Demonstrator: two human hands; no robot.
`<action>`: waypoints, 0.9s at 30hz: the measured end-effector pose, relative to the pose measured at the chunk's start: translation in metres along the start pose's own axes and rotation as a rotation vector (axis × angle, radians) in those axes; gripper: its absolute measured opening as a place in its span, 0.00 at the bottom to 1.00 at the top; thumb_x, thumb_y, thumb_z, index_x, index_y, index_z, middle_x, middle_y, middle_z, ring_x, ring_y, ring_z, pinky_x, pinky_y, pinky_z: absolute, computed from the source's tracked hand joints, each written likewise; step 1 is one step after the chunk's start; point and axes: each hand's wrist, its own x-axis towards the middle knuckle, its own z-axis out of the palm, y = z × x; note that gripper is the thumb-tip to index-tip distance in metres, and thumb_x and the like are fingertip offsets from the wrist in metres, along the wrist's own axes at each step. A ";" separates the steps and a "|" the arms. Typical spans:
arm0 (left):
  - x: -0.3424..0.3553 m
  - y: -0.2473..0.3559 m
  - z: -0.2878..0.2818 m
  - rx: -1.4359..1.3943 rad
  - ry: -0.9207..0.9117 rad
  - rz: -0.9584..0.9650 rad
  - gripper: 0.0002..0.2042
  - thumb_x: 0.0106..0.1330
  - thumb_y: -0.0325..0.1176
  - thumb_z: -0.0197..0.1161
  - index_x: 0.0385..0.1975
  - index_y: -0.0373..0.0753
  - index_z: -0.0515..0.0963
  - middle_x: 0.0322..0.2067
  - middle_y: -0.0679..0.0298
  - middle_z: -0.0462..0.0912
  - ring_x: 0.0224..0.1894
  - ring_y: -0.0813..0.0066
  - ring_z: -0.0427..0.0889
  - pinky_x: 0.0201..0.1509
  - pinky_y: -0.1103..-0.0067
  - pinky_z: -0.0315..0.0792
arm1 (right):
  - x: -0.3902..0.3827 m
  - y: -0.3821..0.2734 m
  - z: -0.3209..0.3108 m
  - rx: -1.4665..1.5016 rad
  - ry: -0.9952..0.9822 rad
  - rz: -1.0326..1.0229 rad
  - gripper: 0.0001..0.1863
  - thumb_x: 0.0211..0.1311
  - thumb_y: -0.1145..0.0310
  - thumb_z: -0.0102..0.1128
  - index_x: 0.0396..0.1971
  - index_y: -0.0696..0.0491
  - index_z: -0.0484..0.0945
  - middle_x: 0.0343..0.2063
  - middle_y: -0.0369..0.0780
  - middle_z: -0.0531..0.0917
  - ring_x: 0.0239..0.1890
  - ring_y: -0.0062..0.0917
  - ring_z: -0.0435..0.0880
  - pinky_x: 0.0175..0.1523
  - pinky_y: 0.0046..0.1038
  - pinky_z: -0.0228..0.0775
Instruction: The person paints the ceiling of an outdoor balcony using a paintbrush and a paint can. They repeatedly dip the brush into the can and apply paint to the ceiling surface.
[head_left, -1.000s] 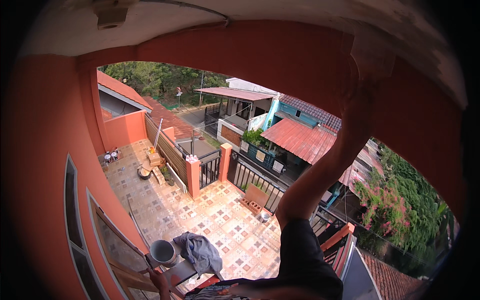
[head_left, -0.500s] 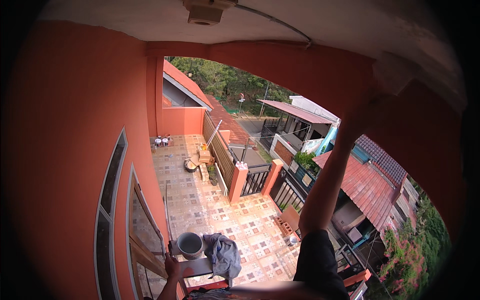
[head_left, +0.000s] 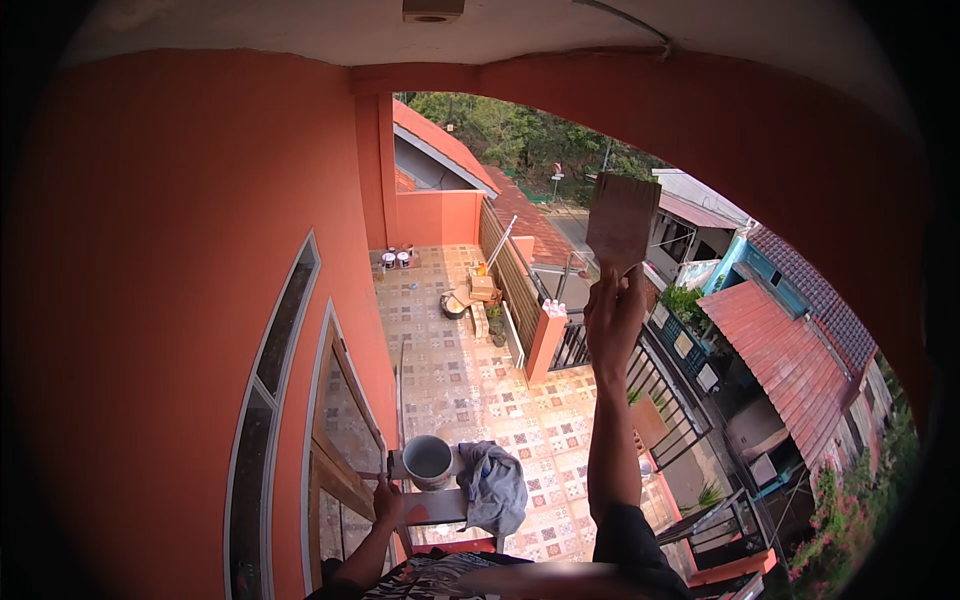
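My right hand is raised at arm's length, its fingers closed on the narrow end of a wide scraper. The scraper's flat brownish blade points up and has streaks along its top edge. Low down, my left hand grips the side edge of a grey ladder top. A grey bucket stands on the ladder top just beside that hand. To the bucket's right, a crumpled grey-blue cloth drapes over the edge. What is inside the bucket is hard to make out.
An orange wall with a framed window rises on my left; an orange beam crosses overhead under the ceiling. Far below lies a patterned tile floor with paint cans, cardboard boxes and a metal gate.
My right hand has come down and left from the beam's upper corner, bringing the scraper before the houses. My left hand stays at the ladder top. The whole view has shifted.
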 end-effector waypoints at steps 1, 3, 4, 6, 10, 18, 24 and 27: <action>-0.001 0.001 0.000 -0.002 -0.005 -0.017 0.15 0.68 0.30 0.49 0.53 0.34 0.69 0.41 0.36 0.81 0.48 0.36 0.80 0.49 0.51 0.71 | -0.027 0.021 -0.001 0.055 -0.072 0.143 0.12 0.75 0.71 0.46 0.53 0.58 0.70 0.18 0.33 0.72 0.18 0.12 0.66 0.23 0.23 0.55; -0.003 0.002 0.000 0.011 -0.005 -0.039 0.17 0.68 0.31 0.49 0.55 0.34 0.69 0.41 0.36 0.81 0.48 0.35 0.79 0.49 0.51 0.71 | -0.081 0.061 0.002 0.094 -0.129 0.311 0.10 0.75 0.68 0.47 0.49 0.57 0.72 0.17 0.31 0.70 0.16 0.10 0.64 0.21 0.19 0.54; -0.002 0.003 -0.001 0.010 -0.012 -0.038 0.18 0.68 0.31 0.49 0.56 0.34 0.68 0.41 0.35 0.81 0.48 0.35 0.79 0.49 0.50 0.71 | -0.111 0.078 -0.001 0.180 -0.158 0.522 0.11 0.75 0.65 0.48 0.48 0.57 0.72 0.15 0.30 0.69 0.14 0.10 0.64 0.19 0.20 0.54; -0.003 0.005 -0.003 -0.011 -0.029 -0.022 0.19 0.67 0.32 0.49 0.58 0.36 0.68 0.41 0.35 0.80 0.47 0.34 0.79 0.49 0.50 0.70 | -0.166 0.109 -0.006 0.206 -0.157 0.732 0.11 0.75 0.63 0.48 0.44 0.56 0.72 0.11 0.31 0.68 0.09 0.13 0.64 0.15 0.22 0.54; -0.005 0.008 -0.006 0.021 -0.054 -0.038 0.17 0.69 0.32 0.48 0.57 0.38 0.65 0.39 0.36 0.80 0.46 0.34 0.79 0.46 0.49 0.69 | -0.258 0.145 -0.026 0.149 -0.144 0.956 0.13 0.76 0.58 0.50 0.33 0.50 0.65 0.11 0.30 0.64 0.08 0.15 0.62 0.11 0.21 0.52; 0.008 -0.027 0.014 0.025 -0.010 0.056 0.13 0.74 0.34 0.48 0.53 0.37 0.65 0.36 0.47 0.81 0.41 0.45 0.83 0.44 0.58 0.73 | -0.328 0.161 -0.047 0.186 -0.080 1.085 0.11 0.75 0.63 0.50 0.35 0.55 0.69 0.13 0.32 0.68 0.10 0.15 0.66 0.13 0.22 0.55; 0.013 -0.037 0.018 0.058 -0.026 0.022 0.12 0.75 0.36 0.46 0.52 0.38 0.66 0.33 0.52 0.81 0.39 0.51 0.84 0.43 0.60 0.73 | -0.330 0.173 -0.035 0.225 -0.120 1.060 0.10 0.73 0.65 0.51 0.38 0.57 0.72 0.14 0.32 0.69 0.11 0.14 0.66 0.14 0.22 0.54; 0.011 -0.033 0.014 -0.024 -0.036 0.045 0.14 0.75 0.37 0.48 0.55 0.39 0.66 0.30 0.45 0.82 0.38 0.43 0.83 0.40 0.55 0.73 | -0.347 0.198 -0.033 0.220 -0.214 1.088 0.13 0.72 0.64 0.53 0.43 0.61 0.74 0.22 0.38 0.78 0.19 0.20 0.76 0.23 0.25 0.67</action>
